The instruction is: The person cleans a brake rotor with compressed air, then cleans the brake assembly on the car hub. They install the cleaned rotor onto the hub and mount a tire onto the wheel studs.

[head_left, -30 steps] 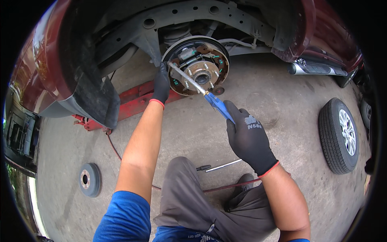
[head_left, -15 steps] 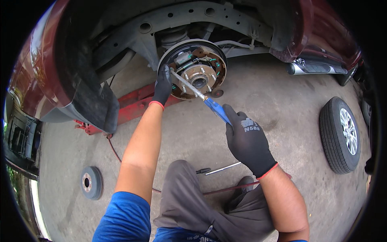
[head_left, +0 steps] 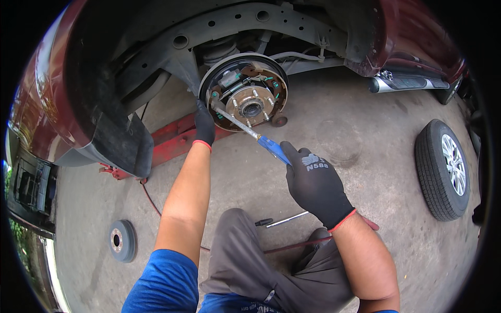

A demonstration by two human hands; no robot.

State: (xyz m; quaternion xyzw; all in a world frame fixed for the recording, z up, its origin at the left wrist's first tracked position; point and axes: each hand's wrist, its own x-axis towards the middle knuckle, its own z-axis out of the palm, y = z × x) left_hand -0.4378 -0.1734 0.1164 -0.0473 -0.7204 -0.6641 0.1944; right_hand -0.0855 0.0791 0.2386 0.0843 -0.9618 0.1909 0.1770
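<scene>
My gloved right hand [head_left: 315, 180] is closed round the blue handle of a tool [head_left: 272, 148] with a long metal shaft. The shaft slants up and left, its tip against the left side of the drum brake assembly [head_left: 245, 94]. Brake shoes, springs and a rusty wheel hub [head_left: 252, 107] with studs show on that assembly. My gloved left hand [head_left: 205, 125] is at the left edge of the round backing plate [head_left: 284, 78]. Its fingertips are hidden at or behind that rim, so their grip does not show.
A red floor jack [head_left: 172, 136] lies under the dark red vehicle [head_left: 417, 41]. On the concrete are a grey brake drum [head_left: 127, 241] at left, a wheel with tyre [head_left: 436, 172] at right, and a metal bar [head_left: 287, 219] near my knee. A red hose [head_left: 282, 248] crosses under my legs.
My left hand has slid down and left, from the front of the brake to its outer edge. My right hand and the tool have shifted slightly left and down in the picture.
</scene>
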